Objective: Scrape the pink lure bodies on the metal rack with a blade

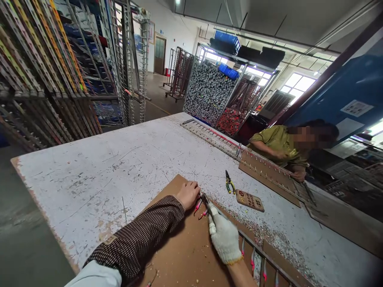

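Hands over the cardboard [185, 247]. The gloved right hand [224, 235], fingers closed around a dark tool [205, 198], works at the cardboard's far edge; the bare left hand [188, 195] lies at its far corner, fingers together, their grip hidden. Pink pieces [204, 214] lie on the cardboard, just beside the tool; the rack [269, 258] crosses its right side. A slip of the tool could pinch the unprotected left fingertips; loose crumbs on the cardboard could let the rack slide, jarring the pieces.

No legible text — phone case [250, 200], posted sheets [357, 108], both unclear
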{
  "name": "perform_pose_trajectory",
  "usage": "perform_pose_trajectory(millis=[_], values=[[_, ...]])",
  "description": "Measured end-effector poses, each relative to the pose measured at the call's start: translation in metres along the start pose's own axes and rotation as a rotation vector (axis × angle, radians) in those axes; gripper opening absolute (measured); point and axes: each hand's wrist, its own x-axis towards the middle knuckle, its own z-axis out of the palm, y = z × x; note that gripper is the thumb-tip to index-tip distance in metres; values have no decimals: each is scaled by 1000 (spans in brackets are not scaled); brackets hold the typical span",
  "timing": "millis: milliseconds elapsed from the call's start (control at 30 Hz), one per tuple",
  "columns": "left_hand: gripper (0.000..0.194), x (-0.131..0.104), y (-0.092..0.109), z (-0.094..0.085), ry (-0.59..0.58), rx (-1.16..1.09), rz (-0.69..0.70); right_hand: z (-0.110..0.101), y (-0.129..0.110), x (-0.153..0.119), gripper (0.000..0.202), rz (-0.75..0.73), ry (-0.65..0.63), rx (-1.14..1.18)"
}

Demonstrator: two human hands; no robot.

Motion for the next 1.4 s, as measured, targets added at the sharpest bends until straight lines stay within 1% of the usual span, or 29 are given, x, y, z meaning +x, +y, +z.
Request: perform_pose_trajectory(millis=[100,133,167,267,300,333,433,467,500,533,600,633,667,700,733,800,833,900,967,1033,1100,1167,1267,1400], values=[[16,0,1,-1,6,8,12,-2,0,1,44,27,188,13],[16,0,1,-1,10,10,9,-3,0,1,45,16,202,-1],[16,0,1,-1,13,12,5,-3,0,2,45,-6,165,-25],[16,-1,1,-3,4,19,-1,-3,-1,3,49,-62,-78,-102],[16,-1,1,-3,-4,23,2,-3,-1,3,49,-58,-107,-105],[16,-1,1,-3,-11,28,6,-4,0,2,48,-43,-78,-95],[17,0,0,-4,-15,35,11,-5,2,-1,44,3,172,-33],[17,0,0,-4,-15,33,11,-5,3,-1,45,-1,210,-23],[17,0,0,-4,-14,31,12,-3,3,-1,45,-10,192,-26],[17,0,0,-4,-14,29,11,-2,4,-1,46,-17,119,-39],[17,0,0,-4,-16,31,8,1,3,-1,49,-2,-78,-56],[16,0,0,-4,-16,33,11,1,3,-1,50,28,-132,-43],[16,0,0,-4,-16,35,16,0,2,-2,49,71,-129,-8],[16,0,0,-5,-16,37,21,-3,2,-4,48,111,-76,49],[15,0,-1,-5,-18,35,28,-7,2,-6,47,143,4,120],[14,1,-6,-8,-29,15,44,-17,4,-14,46,170,142,249],[13,1,-10,-9,-39,-3,53,-22,7,-20,46,174,172,293],[11,4,-19,-12,-68,-52,98,-29,15,-34,45,206,175,341],[11,7,-28,-16,-111,-101,165,-32,26,-53,45,288,152,344],[14,10,-34,-19,-151,-125,227,-31,35,-72,48,402,132,318],[13,12,-34,-22,-168,-89,261,-31,42,-91,50,509,82,293],[14,12,-31,-25,-156,7,273,-34,46,-106,50,590,11,296],[20,10,-26,-30,-157,148,300,-41,47,-121,49,650,-119,351],[20,5,-28,-36,-158,168,330,-51,42,-138,51,716,-225,394]])
